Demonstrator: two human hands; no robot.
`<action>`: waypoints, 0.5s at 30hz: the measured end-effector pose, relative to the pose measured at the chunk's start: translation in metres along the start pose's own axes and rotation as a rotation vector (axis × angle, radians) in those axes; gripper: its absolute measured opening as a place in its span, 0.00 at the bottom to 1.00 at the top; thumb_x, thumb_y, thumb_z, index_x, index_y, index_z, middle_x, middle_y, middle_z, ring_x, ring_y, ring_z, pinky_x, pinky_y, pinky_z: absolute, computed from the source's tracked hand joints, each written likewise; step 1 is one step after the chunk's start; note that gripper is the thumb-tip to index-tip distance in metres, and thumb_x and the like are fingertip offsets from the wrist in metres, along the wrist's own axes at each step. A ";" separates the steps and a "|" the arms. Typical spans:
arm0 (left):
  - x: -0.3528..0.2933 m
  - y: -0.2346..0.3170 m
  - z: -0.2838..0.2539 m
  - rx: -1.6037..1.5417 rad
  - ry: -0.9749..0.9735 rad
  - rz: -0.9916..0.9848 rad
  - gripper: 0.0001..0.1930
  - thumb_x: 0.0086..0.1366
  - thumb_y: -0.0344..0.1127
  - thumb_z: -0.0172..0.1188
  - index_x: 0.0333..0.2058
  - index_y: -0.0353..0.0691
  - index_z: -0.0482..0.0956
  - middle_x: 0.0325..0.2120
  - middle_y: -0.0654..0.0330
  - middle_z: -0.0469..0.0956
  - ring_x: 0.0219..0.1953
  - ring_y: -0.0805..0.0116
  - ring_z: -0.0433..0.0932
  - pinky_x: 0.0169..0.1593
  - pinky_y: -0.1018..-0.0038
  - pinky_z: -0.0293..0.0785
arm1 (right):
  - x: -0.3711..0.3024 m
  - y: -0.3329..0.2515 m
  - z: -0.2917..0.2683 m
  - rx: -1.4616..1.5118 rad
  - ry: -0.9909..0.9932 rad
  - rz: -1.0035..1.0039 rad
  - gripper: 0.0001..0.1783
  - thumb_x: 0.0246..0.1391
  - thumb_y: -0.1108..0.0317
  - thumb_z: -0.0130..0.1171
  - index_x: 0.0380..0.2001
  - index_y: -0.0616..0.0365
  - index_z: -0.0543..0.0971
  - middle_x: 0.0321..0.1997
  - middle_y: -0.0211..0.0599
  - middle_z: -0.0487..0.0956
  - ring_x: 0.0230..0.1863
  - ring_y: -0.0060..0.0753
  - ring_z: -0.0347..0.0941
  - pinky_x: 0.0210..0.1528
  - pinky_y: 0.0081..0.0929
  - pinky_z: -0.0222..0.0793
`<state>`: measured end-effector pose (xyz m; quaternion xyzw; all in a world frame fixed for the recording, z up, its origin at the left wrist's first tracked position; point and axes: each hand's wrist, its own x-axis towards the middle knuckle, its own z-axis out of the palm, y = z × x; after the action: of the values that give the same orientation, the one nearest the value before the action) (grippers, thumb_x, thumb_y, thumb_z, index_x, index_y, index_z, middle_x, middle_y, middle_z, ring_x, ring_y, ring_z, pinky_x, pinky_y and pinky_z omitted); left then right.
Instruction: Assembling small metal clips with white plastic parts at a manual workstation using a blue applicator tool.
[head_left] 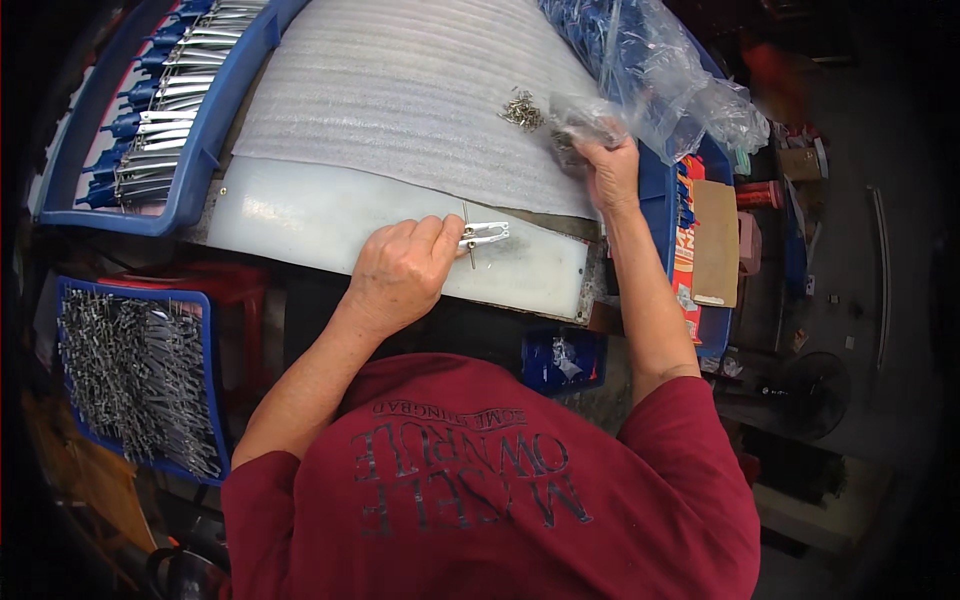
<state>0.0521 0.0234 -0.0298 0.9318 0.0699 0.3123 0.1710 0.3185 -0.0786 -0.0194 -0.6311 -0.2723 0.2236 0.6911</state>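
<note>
My left hand [400,265] is closed around a silver plier-like metal tool [487,233] with slotted jaws. A thin rod crosses the tool near my fingers, and the rest of it is hidden in my fist. It is held over a long white board [310,213] along the near edge of the bench. Farther right, my right hand [613,175] grips a crumpled clear plastic bag [585,122] with small dark pieces inside. Just left of the bag, a small pile of metal pins [522,110] lies on the white foam sheet [390,80].
A blue tray [195,150] at the far left holds rows of silver tools with blue parts. Below it, a blue crate [212,375] is full of metal pieces. Clear plastic [650,70] covers the back right; a cardboard piece [715,245] stands beside my right forearm.
</note>
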 end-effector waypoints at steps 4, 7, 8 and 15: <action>0.000 0.002 0.000 -0.066 0.007 -0.048 0.11 0.47 0.31 0.56 0.30 0.37 0.67 0.16 0.59 0.61 0.18 0.64 0.66 0.20 0.70 0.62 | -0.006 0.003 0.002 0.026 -0.003 -0.006 0.18 0.35 0.83 0.57 0.36 0.64 0.71 0.35 0.34 0.75 0.35 0.25 0.71 0.40 0.21 0.66; 0.000 0.002 0.000 -0.074 0.003 -0.039 0.11 0.47 0.31 0.56 0.30 0.37 0.67 0.16 0.59 0.61 0.18 0.63 0.66 0.20 0.70 0.62 | -0.007 0.001 -0.004 0.021 -0.013 -0.005 0.18 0.36 0.83 0.56 0.37 0.64 0.72 0.36 0.34 0.74 0.35 0.24 0.71 0.40 0.20 0.66; 0.000 0.002 0.000 -0.074 0.004 -0.035 0.11 0.47 0.31 0.56 0.30 0.37 0.67 0.16 0.59 0.61 0.18 0.63 0.66 0.20 0.70 0.62 | -0.008 -0.001 -0.004 0.021 -0.011 -0.009 0.18 0.36 0.83 0.56 0.37 0.64 0.72 0.36 0.34 0.74 0.35 0.24 0.71 0.40 0.20 0.66; 0.000 0.000 0.001 -0.009 0.008 0.005 0.10 0.49 0.33 0.54 0.31 0.36 0.68 0.16 0.62 0.62 0.17 0.68 0.66 0.20 0.73 0.64 | -0.019 -0.014 -0.008 -0.166 -0.004 0.058 0.16 0.38 0.82 0.55 0.36 0.63 0.73 0.33 0.32 0.75 0.33 0.24 0.71 0.37 0.19 0.66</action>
<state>0.0529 0.0226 -0.0307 0.9300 0.0670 0.3166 0.1743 0.3093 -0.0987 -0.0077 -0.6936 -0.2729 0.2214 0.6289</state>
